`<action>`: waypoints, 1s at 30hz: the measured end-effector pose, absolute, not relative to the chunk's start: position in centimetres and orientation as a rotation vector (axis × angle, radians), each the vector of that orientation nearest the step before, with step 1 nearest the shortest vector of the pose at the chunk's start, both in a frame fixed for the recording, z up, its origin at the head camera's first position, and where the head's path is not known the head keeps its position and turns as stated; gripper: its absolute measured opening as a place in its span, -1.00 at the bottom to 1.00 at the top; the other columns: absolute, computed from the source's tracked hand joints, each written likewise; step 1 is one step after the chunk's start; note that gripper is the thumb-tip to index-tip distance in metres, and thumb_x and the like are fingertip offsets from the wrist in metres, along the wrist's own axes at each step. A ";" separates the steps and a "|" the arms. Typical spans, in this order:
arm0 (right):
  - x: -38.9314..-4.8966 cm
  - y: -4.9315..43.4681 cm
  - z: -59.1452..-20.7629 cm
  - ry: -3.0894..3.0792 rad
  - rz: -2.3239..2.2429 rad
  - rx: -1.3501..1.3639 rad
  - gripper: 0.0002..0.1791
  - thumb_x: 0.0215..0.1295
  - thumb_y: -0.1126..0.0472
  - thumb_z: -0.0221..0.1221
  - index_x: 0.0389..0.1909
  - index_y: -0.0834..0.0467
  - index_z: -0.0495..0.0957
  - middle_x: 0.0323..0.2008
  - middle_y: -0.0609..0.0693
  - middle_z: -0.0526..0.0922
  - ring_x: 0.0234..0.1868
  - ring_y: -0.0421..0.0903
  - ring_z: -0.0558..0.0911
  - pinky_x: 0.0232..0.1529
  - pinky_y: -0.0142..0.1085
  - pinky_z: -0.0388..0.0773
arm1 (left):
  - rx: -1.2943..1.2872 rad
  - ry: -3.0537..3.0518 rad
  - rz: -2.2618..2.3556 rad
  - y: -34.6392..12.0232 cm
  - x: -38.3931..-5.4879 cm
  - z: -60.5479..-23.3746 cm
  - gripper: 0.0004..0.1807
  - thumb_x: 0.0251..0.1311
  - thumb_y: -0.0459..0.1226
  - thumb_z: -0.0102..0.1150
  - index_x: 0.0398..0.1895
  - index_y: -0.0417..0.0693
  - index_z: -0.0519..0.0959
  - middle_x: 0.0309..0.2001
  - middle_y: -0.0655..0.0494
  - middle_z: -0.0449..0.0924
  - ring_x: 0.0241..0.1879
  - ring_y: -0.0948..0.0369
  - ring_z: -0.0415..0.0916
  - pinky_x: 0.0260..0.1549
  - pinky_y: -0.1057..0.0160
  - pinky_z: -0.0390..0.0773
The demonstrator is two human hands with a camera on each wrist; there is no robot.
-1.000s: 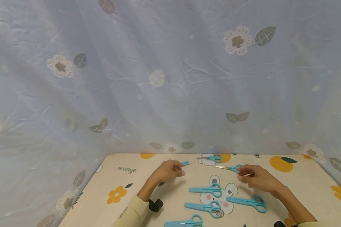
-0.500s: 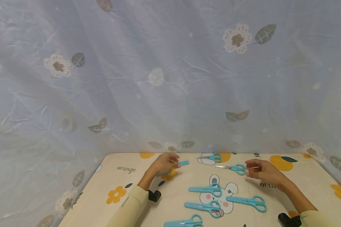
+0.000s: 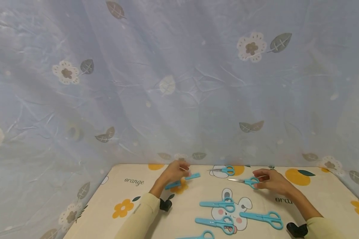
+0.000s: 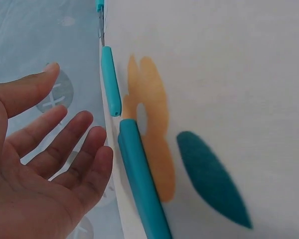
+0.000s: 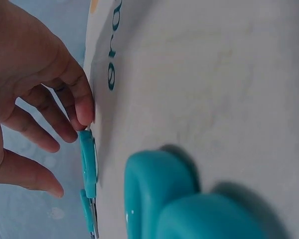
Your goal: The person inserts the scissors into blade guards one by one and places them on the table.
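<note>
My left hand (image 3: 175, 172) hovers with fingers relaxed and apart beside two blue blade covers. One cover (image 3: 192, 176) lies just past the fingertips; the other cover (image 3: 173, 185) lies below the palm. In the left wrist view nothing is held. My right hand (image 3: 272, 181), thumb and fingers apart, is at the handles of bare-bladed blue scissors (image 3: 251, 182); whether the fingertips touch them I cannot tell. Their metal blades point left. Farther back lies a second bare-bladed pair of scissors (image 3: 227, 170), its tips also pointing left.
Closer to me lie several covered blue scissors, including an upper pair (image 3: 216, 203), a lower pair (image 3: 214, 222) and a right-hand pair (image 3: 261, 216). Another pair (image 3: 206, 235) is cut off by the frame's bottom edge. A patterned curtain (image 3: 179, 99) stands behind the printed tablecloth (image 3: 107, 212).
My left hand has drawn back slightly, uncovering both blade covers. My right hand moved right off the scissors' handles, then came back left towards them. The scissors lie as before.
</note>
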State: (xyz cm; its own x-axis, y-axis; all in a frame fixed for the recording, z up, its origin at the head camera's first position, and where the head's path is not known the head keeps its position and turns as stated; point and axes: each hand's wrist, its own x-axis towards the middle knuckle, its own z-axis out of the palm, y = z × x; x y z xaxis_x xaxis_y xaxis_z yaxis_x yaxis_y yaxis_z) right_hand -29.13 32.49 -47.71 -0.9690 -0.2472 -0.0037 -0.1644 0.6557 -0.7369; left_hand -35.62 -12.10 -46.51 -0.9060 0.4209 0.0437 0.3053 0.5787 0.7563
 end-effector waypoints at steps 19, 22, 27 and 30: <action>-30.6 31.4 -48.2 2.896 -1.015 -0.443 -0.29 0.14 0.11 0.59 0.27 0.31 0.62 0.19 0.29 0.73 0.11 0.24 0.70 0.11 0.10 0.68 | 0.655 2.780 1.040 -10.3 -37.0 -47.5 -0.55 0.22 -0.35 0.53 0.17 -0.27 0.70 0.07 -0.14 0.77 0.10 -0.05 0.70 0.17 -0.04 0.70; -30.6 31.3 -48.4 2.934 -0.966 -0.472 -0.32 0.12 0.13 0.60 0.23 0.30 0.65 0.14 0.25 0.76 0.04 0.18 0.71 0.03 0.02 0.69 | 0.641 2.801 0.994 -10.0 -37.0 -47.6 -0.56 0.19 -0.36 0.55 0.15 -0.23 0.73 0.04 -0.11 0.78 0.08 -0.02 0.70 0.19 -0.04 0.68; -30.7 31.0 -48.6 2.946 -0.925 -0.473 -0.35 0.11 0.20 0.60 0.22 0.30 0.65 0.12 0.25 0.76 0.02 0.18 0.70 0.01 0.03 0.70 | 0.603 2.818 0.966 -9.6 -36.8 -47.6 -0.58 0.16 -0.40 0.56 0.11 -0.21 0.75 0.00 -0.08 0.78 0.05 0.01 0.69 0.17 -0.02 0.68; -30.6 30.8 -48.5 2.954 -0.911 -0.458 -0.37 0.10 0.22 0.61 0.21 0.28 0.67 0.11 0.22 0.76 0.01 0.16 0.69 0.01 0.02 0.69 | 0.590 2.839 0.950 -9.3 -36.6 -47.7 -0.60 0.14 -0.43 0.55 0.09 -0.21 0.76 -0.02 -0.07 0.78 0.03 0.02 0.69 0.14 0.00 0.69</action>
